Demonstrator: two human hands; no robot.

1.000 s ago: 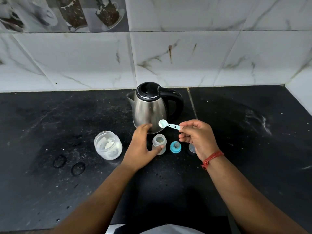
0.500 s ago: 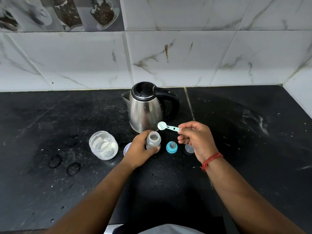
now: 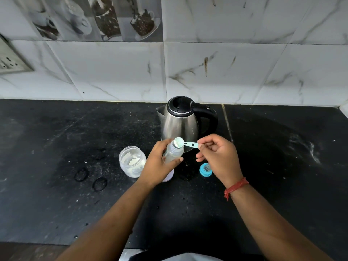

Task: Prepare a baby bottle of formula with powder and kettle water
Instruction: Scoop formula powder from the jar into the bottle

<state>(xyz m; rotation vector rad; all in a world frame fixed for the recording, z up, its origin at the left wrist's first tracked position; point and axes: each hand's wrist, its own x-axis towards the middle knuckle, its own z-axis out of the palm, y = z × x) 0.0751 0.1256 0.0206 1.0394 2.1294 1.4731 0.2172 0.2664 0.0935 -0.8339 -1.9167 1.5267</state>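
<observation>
Here I see the left hand (image 3: 157,165) wrapped around the baby bottle (image 3: 173,152), tilted and lifted just in front of the kettle (image 3: 182,121). The right hand (image 3: 218,157) pinches the scoop (image 3: 185,143) by its handle, its bowl at the bottle's mouth. The powder jar (image 3: 132,161) stands open on the tabletop (image 3: 56,147), left of the kettle (lid off), the blue nipple ring (image 3: 205,169) nearer me.
</observation>
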